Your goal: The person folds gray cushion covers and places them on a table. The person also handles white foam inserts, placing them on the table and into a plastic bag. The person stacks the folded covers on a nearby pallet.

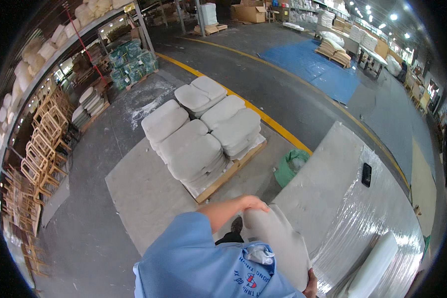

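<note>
Floor: grey concrete (pixel 99 233), yellow line (pixel 263 116), blue tarp (pixel 313 64).
Left: racks (pixel 39 54), stacked wooden chair frames (pixel 39 149).
Light: ceiling lamps (pixel 387 20).

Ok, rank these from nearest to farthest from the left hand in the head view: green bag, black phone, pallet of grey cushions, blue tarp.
From the left hand:
1. Green bag, just ahead, right.
2. Pallet of grey cushions, ahead, left.
3. Black phone, right, on the wrapped table.
4. Blue tarp, far ahead.

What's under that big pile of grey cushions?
A wooden pallet sits under the stacked grey cushions. Only its front edge shows; the rest is covered, and it rests on a pale floor sheet.
</note>
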Tool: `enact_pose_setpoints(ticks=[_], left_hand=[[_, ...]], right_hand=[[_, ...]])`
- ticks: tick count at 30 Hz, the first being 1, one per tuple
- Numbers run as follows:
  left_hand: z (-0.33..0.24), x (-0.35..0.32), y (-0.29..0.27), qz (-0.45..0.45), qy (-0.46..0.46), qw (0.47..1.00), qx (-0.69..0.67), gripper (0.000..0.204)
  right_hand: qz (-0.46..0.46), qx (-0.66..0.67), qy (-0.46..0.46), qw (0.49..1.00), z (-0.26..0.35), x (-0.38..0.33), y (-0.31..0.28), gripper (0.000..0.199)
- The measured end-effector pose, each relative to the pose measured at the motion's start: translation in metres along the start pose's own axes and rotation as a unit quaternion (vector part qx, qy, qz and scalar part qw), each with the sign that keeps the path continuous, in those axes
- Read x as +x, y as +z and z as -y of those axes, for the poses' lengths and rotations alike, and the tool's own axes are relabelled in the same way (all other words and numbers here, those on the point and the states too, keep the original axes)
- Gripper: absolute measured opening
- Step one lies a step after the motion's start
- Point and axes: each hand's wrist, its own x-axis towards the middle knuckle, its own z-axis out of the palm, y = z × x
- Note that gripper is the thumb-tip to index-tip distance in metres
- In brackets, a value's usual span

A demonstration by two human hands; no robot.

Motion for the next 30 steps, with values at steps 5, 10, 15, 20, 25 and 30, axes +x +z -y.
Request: enact_pose_setpoints(ticks=[5,10,15,20,25,30], left_hand=[[0.026,-0.029,0.004,0.112,0.047,0.956,-0.267,0.084],[0.071,-0.055,0.001,0.089,0.033,0.927,-0.362,0.085],[0.123,-0.110,-0.028,-0.028,0.036,0.918,-0.394,0.081],[0.234,-0.146,-0.086,-0.138,0.193,0.839,-0.489,0.074],[0.275,-0.220,-0.139,-0.098,0.234,0.705,-0.662,0.067],[0.276,-0.237,-0.150,-0.055,0.324,0.622,-0.711,0.059]], right_hand=[[-0.036,-0.023,-0.049,0.998,0.005,-0.015,0.024,0.039],[-0.059,-0.067,-0.132,0.987,0.018,-0.026,0.063,0.035],[0.029,-0.085,-0.217,0.972,0.038,-0.033,0.166,0.055],[0.053,-0.161,-0.232,0.958,0.058,0.021,0.291,0.072],[0.234,0.111,-0.207,0.943,0.052,0.029,0.430,0.077],[0.398,0.034,-0.136,0.907,-0.061,0.110,0.491,0.071]])
